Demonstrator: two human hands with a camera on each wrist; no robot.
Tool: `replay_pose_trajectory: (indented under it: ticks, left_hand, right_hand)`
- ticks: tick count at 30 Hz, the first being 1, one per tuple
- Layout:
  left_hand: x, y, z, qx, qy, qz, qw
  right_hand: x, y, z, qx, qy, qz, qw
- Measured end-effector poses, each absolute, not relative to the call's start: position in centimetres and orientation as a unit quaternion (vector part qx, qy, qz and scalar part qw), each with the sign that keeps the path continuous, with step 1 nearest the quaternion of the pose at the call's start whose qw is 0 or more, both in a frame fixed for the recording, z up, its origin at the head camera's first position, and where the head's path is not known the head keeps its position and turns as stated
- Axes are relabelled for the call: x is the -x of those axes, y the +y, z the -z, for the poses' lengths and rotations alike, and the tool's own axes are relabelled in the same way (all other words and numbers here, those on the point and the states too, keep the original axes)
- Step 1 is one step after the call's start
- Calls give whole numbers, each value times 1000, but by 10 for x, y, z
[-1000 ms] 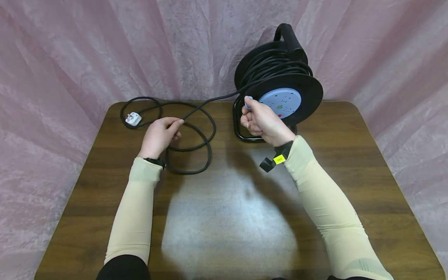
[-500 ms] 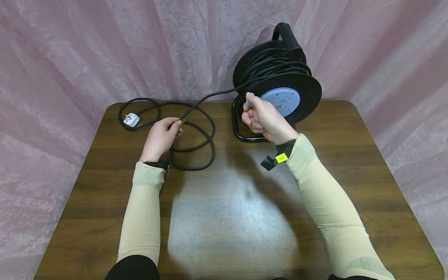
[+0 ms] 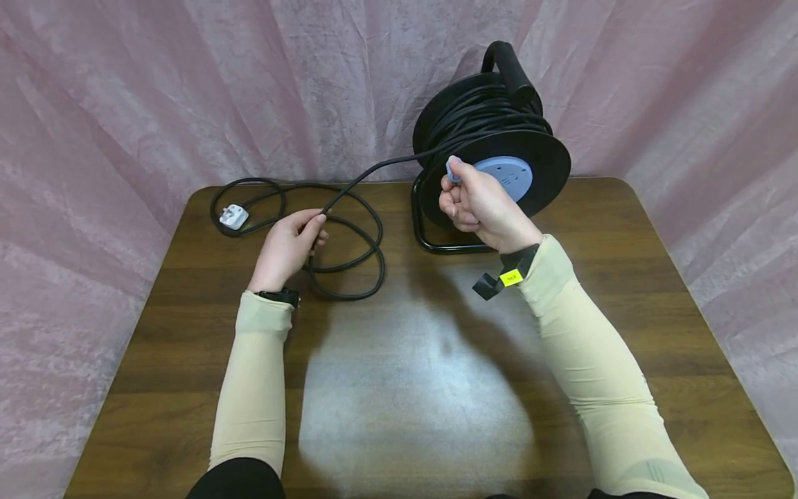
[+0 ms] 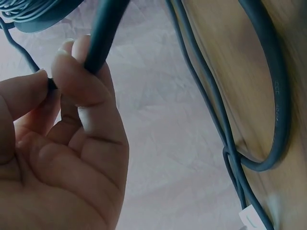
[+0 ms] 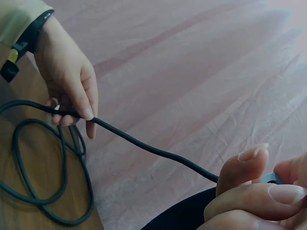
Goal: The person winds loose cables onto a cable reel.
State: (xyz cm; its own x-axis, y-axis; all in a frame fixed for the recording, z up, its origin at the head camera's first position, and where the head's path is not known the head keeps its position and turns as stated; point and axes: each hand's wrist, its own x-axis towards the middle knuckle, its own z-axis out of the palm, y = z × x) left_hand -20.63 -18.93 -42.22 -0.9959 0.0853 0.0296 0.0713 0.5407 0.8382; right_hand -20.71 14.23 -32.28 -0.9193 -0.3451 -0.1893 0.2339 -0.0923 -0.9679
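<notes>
Left hand (image 3: 287, 246) nearly closed, thumb and fingers pinching the black cable (image 3: 389, 162). Right hand (image 3: 485, 206) curled, thumb and forefinger gripping a small blue knob (image 3: 452, 170) in front of the reel (image 3: 551, 166). Reel upright at the back of the wooden table (image 3: 405, 388), right of centre, many turns wound on. Cable runs raised from reel to left hand; loose loops beneath and beyond. White plug (image 3: 233, 217) at the back left, inside a loop. Pink curtain (image 3: 218, 90) behind.
</notes>
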Motion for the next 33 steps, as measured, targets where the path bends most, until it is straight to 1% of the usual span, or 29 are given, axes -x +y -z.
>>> replay_pose_trajectory:
  ticks: [6,14,19,26,33]
  left_hand:
    - [206,-189,422,-58,880,-472,16]
    - [206,-187,424,-65,883,-465,-22]
    - [207,-185,424,-72,879,-471,-32]
    - [207,-183,424,-71,875,-478,-33]
    - [207,-181,424,-78,871,-484,-22]
  right_hand:
    - [208,145,321,39,637,746,191]
    - [208,149,317,51,633,750,184]
    - [208,153,316,60,625,757,182]
    - [208,157,315,71,614,766,178]
    - [209,161,314,84,606,772,174]
